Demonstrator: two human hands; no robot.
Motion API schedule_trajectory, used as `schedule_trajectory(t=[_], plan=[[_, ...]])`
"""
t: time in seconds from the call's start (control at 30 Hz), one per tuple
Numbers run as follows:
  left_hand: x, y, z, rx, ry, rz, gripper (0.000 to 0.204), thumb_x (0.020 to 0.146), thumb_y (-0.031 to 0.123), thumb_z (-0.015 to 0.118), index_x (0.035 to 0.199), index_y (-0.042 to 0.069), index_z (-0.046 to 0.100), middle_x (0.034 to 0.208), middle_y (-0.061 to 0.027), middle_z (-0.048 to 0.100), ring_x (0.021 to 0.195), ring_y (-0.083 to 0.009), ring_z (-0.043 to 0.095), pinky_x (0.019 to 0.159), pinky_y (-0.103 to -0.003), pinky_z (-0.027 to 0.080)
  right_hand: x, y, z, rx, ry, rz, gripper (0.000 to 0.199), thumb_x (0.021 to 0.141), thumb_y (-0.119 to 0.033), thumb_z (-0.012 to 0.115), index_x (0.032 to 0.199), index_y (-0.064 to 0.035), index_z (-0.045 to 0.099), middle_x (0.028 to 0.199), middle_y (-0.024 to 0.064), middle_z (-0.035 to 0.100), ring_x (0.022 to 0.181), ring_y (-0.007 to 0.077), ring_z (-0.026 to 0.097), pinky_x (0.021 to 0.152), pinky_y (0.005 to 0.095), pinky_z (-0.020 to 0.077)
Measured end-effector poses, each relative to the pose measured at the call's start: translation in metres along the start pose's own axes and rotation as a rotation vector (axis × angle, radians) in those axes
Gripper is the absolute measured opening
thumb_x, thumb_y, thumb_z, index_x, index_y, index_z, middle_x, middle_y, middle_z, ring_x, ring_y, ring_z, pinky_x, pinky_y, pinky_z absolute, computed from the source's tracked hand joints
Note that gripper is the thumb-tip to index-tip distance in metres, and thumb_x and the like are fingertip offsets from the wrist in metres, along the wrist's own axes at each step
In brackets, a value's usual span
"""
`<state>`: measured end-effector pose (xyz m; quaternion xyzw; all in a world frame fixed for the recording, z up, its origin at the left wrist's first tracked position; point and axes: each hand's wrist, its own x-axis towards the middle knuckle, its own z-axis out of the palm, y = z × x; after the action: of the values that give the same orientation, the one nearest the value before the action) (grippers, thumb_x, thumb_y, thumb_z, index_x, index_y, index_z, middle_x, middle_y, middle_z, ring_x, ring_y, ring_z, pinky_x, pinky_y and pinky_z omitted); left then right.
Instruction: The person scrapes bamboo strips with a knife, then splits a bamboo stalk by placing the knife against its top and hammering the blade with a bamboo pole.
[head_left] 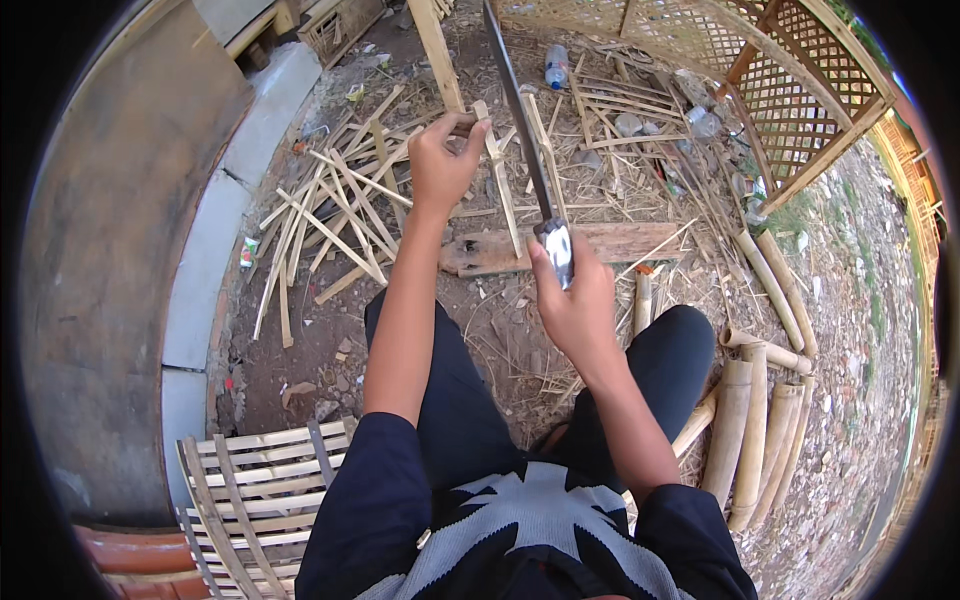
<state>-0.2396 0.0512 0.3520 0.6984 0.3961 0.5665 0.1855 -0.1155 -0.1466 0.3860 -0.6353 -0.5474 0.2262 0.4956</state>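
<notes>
My left hand [445, 165] is closed with thumb and fingers around the upper end of a bamboo strip [503, 190]. The strip slants down, its lower end at a weathered wooden board [610, 243] on the ground. In my right hand [578, 305] is the handle of a machete [521, 120], its long dark blade pointing up and away from me. The blade is just right of the held strip, apart from it. Another pale strip [546, 150] shows along the blade's right side; whether they touch I cannot tell.
Loose bamboo strips [340, 215] lie scattered left of the board. Cut bamboo poles [755, 430] are piled by my right knee. A slatted bamboo panel [260, 500] stands at lower left. Behind are a wooden post [436, 55], a plastic bottle [556, 66] and a lattice frame [800, 90].
</notes>
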Motion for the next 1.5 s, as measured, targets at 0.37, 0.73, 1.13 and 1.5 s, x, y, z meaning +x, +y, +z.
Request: schedule_trajectory(t=[0.37, 0.73, 1.13, 1.5], plan=[[-0.004, 0.011, 0.002, -0.013, 0.011, -0.03, 0.02, 0.086, 0.019, 0.075, 0.087, -0.001, 0.073, 0.071, -0.0111, 0.071, 0.062, -0.0145, 0.068, 0.057, -0.028, 0.05, -0.003, 0.018, 0.001, -0.054, -0.057, 0.008, 0.027, 0.092, -0.017, 0.065, 0.092, 0.0081, 0.055, 0.068, 0.0275, 0.064, 0.062, 0.044, 0.065, 0.054, 0.0476, 0.0484], [-0.015, -0.008, -0.004, -0.012, 0.039, 0.0, 0.021, 0.087, 0.02, 0.074, 0.089, -0.001, 0.073, 0.076, -0.0097, 0.072, 0.065, -0.0126, 0.067, 0.057, -0.027, 0.05, -0.025, 0.052, 0.015, -0.089, -0.094, 0.083, 0.028, 0.092, -0.019, 0.063, 0.089, 0.0086, 0.056, 0.067, 0.0287, 0.063, 0.065, 0.0462, 0.065, 0.057, 0.0503, 0.0492], [-0.015, -0.013, -0.008, 0.022, 0.053, -0.058, 0.022, 0.087, 0.022, 0.074, 0.084, 0.0, 0.072, 0.069, -0.0076, 0.07, 0.062, -0.0134, 0.066, 0.055, -0.027, 0.047, -0.027, 0.078, 0.034, -0.247, -0.155, 0.12, 0.035, 0.092, -0.023, 0.064, 0.093, 0.0109, 0.06, 0.068, 0.0303, 0.062, 0.065, 0.0479, 0.064, 0.06, 0.0507, 0.0501], [-0.005, -0.036, 0.005, -0.039, 0.016, -0.083, 0.025, 0.09, 0.025, 0.073, 0.087, 0.0, 0.071, 0.067, -0.0034, 0.066, 0.06, -0.006, 0.058, 0.053, -0.023, 0.045, -0.015, 0.106, 0.018, -0.106, -0.006, 0.205, 0.033, 0.094, -0.027, 0.064, 0.093, 0.0063, 0.061, 0.067, 0.0207, 0.064, 0.06, 0.0334, 0.064, 0.057, 0.042, 0.047]])
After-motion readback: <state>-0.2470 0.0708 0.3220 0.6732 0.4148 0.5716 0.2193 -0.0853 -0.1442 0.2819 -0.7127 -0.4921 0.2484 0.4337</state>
